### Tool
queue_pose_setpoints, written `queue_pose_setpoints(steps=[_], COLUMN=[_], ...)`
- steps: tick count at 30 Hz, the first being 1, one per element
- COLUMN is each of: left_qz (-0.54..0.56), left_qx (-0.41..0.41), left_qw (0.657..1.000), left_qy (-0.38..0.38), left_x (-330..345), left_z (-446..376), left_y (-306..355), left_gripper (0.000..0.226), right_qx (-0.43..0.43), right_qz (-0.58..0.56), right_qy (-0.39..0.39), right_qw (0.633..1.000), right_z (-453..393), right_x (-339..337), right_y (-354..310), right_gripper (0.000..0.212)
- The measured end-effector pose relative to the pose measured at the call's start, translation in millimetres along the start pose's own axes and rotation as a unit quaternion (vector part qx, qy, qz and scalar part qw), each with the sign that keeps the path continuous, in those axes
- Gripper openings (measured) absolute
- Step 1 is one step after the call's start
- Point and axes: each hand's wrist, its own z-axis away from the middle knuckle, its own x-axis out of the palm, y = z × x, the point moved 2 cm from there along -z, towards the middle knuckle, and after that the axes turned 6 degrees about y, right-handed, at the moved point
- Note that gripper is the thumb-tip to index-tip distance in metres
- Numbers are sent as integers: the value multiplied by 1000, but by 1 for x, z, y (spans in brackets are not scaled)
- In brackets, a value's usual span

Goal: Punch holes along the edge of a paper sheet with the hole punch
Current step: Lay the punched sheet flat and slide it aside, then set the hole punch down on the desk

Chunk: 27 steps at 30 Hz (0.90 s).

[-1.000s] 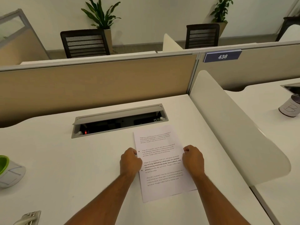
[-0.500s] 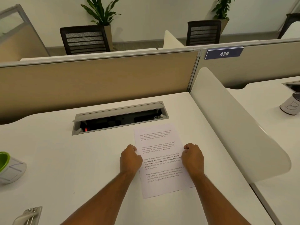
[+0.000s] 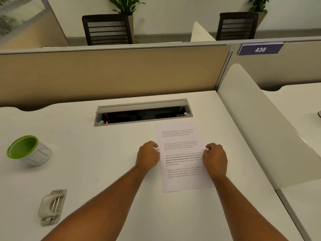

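Note:
A white paper sheet [image 3: 180, 153] with printed paragraphs lies flat on the white desk [image 3: 104, 162], slightly right of centre. My left hand [image 3: 148, 156] grips the sheet's left edge with curled fingers. My right hand [image 3: 215, 158] grips its right edge the same way. A beige hole punch [image 3: 52, 206] lies on the desk at the lower left, well away from both hands.
A green-lined cup [image 3: 28, 151] stands at the left. An open cable tray [image 3: 143, 113] is set into the desk just beyond the sheet. A white curved divider [image 3: 264, 129] borders the desk on the right, and a beige partition [image 3: 112, 72] closes the back.
The view has swung left and down, so the hole punch and cup now show fully. Both hands keep their hold on the sheet's edges.

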Motion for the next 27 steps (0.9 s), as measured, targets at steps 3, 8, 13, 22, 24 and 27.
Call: queue_pose_setpoints(steps=[3,8,13,22,24,27], left_qz=[20,51,61,25,15,2], left_qx=[2,5,-4,-12,-9,-4], left_qw=[1000,999,997,995,995,996], left_qy=[1,13,42,101,101,95], left_x=[-16,-45,-85,-170,-181,-190], left_z=[14,43,65,75,74,72], left_y=[-9,-37,-83,-175,-189,-204], left_gripper=[26,25,24,20,18,17], right_qx=[-23,-82,-158,-191,-190,-190], right_qz=[-6,-21,-20,-43,-43,-43], right_qy=[3,-16,-61,-122,-138,-156], right_qw=[1000,996,985,973,971,968], right_z=[17,66,128,233,254,278], right_x=[0,12,33,66,75,86], right_y=[-12,-40,-74,-115,-122,-132], right_gripper=[25,21,18,21,23,24])
